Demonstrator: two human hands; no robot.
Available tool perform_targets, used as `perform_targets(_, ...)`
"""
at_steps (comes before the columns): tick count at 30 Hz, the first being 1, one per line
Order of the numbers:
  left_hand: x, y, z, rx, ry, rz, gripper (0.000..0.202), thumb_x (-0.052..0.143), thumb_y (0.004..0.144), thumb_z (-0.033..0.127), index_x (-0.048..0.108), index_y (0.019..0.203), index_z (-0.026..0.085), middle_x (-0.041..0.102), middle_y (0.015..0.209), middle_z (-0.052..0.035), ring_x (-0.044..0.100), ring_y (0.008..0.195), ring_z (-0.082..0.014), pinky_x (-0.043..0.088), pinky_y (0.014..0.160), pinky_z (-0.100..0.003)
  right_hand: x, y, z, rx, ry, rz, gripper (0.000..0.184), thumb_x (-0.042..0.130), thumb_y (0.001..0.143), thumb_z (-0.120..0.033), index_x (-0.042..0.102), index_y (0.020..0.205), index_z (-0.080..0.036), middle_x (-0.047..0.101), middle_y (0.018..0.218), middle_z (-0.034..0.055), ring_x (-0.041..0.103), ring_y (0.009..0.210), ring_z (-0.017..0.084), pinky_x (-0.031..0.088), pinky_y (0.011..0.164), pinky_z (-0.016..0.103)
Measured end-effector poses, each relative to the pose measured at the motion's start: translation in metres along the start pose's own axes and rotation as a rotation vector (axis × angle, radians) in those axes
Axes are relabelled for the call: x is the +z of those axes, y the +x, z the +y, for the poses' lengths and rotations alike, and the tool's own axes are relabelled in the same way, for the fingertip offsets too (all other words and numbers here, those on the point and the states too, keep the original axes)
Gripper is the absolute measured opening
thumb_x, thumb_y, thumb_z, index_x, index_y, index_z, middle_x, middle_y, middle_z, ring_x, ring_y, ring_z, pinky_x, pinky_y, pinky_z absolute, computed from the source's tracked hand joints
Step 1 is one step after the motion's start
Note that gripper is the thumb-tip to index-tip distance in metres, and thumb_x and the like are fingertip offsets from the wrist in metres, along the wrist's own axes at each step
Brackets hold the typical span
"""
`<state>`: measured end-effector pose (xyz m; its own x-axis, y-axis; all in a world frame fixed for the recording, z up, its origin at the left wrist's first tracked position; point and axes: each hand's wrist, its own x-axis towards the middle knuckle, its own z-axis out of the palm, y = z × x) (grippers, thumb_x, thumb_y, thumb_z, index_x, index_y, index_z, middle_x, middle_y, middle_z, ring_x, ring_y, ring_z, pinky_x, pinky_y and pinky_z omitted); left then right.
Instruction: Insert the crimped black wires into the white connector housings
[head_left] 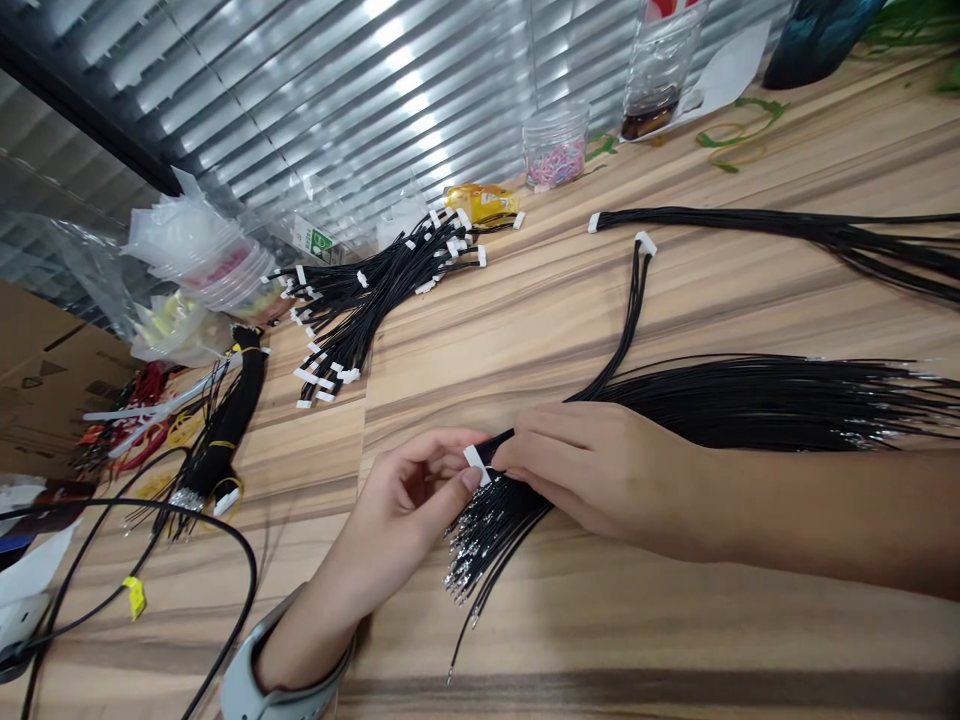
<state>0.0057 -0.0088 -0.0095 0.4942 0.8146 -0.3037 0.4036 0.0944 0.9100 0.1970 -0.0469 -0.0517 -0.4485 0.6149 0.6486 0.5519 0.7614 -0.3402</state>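
My left hand [420, 490] pinches a small white plastic connector [475, 464] between thumb and fingers. Right beside it, my right hand [592, 460] has its fingers closed on a thin black wire at the connector; the wire's tip is hidden by the fingertips. Beneath both hands lies a thick bundle of loose black wires [720, 400] with bare metal terminals [472, 540] at the near left end. A short black cable with a white connector [645, 244] extends up from under my right hand.
A pile of finished-looking black cables [382, 290] with white connectors lies at the back left. More black cables [750, 220] stretch off to the right. A tied black bundle [236, 410], a looped cord [251, 560], plastic tubs [217, 270] and a jar [555, 150] stand around.
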Motion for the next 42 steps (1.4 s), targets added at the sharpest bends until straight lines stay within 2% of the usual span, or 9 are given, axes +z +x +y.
perform_targets(9,0.005,0.000,-0.001,0.041,0.055,0.040,0.017,0.064,0.075,0.020,0.065,0.092,0.020,0.063,0.071,0.0001,0.055,0.064,-0.0095,0.044,0.059,-0.018,-0.003,0.003,0.000,0.051,0.102,-0.003,0.017,0.040,0.090,-0.012,0.057,0.091,-0.012,0.060,0.081,0.0046,0.053,0.075,0.011,0.042,0.062,0.021)
perform_targets(15,0.016,-0.005,-0.002,0.113,0.123,0.013,0.022,0.057,0.081,0.020,0.063,0.101,0.019,0.066,0.080,-0.0026,0.059,0.071,-0.0123,0.047,0.063,-0.021,-0.002,0.003,0.000,0.043,0.143,0.029,0.017,0.043,0.086,-0.005,0.058,0.090,-0.011,0.058,0.077,0.0030,0.049,0.069,0.011,0.040,0.062,0.021)
perform_targets(18,0.016,-0.006,-0.001,0.156,0.140,0.005,0.022,0.054,0.083,0.020,0.062,0.103,0.020,0.065,0.082,-0.0028,0.059,0.073,-0.0132,0.047,0.065,-0.021,-0.003,0.005,-0.002,0.030,0.091,0.057,0.019,0.042,0.086,-0.005,0.060,0.090,-0.012,0.056,0.073,0.0027,0.047,0.065,0.011,0.039,0.059,0.023)
perform_targets(21,0.013,-0.002,0.002,0.186,0.097,0.052,0.018,0.055,0.082,0.019,0.061,0.099,0.019,0.064,0.086,-0.0032,0.059,0.075,-0.0129,0.047,0.065,-0.021,-0.004,0.007,-0.009,-0.003,-0.031,0.106,0.020,0.042,0.089,-0.011,0.062,0.086,-0.011,0.058,0.084,0.0080,0.049,0.075,0.015,0.040,0.067,0.027)
perform_targets(23,0.010,0.002,0.002,0.186,0.100,0.105,0.015,0.055,0.080,0.017,0.060,0.095,0.019,0.062,0.082,-0.0020,0.057,0.073,-0.0120,0.045,0.063,-0.020,-0.004,0.006,-0.013,-0.059,-0.086,0.042,0.020,0.043,0.089,-0.013,0.062,0.085,-0.010,0.059,0.091,0.0100,0.049,0.081,0.017,0.040,0.071,0.030)
perform_targets(27,-0.001,0.008,0.000,0.138,0.111,0.136,0.014,0.056,0.078,0.015,0.058,0.091,0.018,0.058,0.075,0.0011,0.053,0.070,-0.0101,0.042,0.065,-0.019,0.000,0.000,-0.014,-0.097,-0.143,-0.196,0.011,0.049,0.085,-0.011,0.060,0.085,-0.012,0.056,0.085,0.0071,0.045,0.077,0.017,0.038,0.067,0.030)
perform_targets(32,-0.010,0.008,-0.002,0.077,0.105,0.062,0.017,0.058,0.079,0.022,0.058,0.095,0.018,0.054,0.069,0.0025,0.049,0.066,-0.0098,0.039,0.061,-0.020,0.002,-0.001,-0.005,-0.050,-0.110,-0.221,0.011,0.047,0.084,-0.007,0.054,0.079,-0.013,0.053,0.082,0.0067,0.041,0.073,0.016,0.035,0.065,0.028)
perform_targets(39,-0.014,0.009,-0.001,0.054,0.010,0.045,0.015,0.062,0.078,0.022,0.058,0.092,0.018,0.054,0.073,0.0029,0.049,0.069,-0.0082,0.038,0.065,-0.018,-0.003,0.006,-0.004,0.095,0.137,-0.064,0.018,0.042,0.090,-0.014,0.057,0.081,-0.013,0.058,0.075,0.0039,0.047,0.069,0.013,0.038,0.065,0.026)
perform_targets(42,-0.015,0.009,-0.002,0.037,-0.027,0.033,0.015,0.062,0.078,0.022,0.058,0.092,0.018,0.056,0.074,0.0027,0.050,0.071,-0.0081,0.039,0.067,-0.018,-0.006,0.008,-0.004,0.181,0.204,-0.075,0.017,0.043,0.089,-0.013,0.059,0.083,-0.012,0.059,0.077,0.0045,0.050,0.071,0.013,0.039,0.066,0.025)
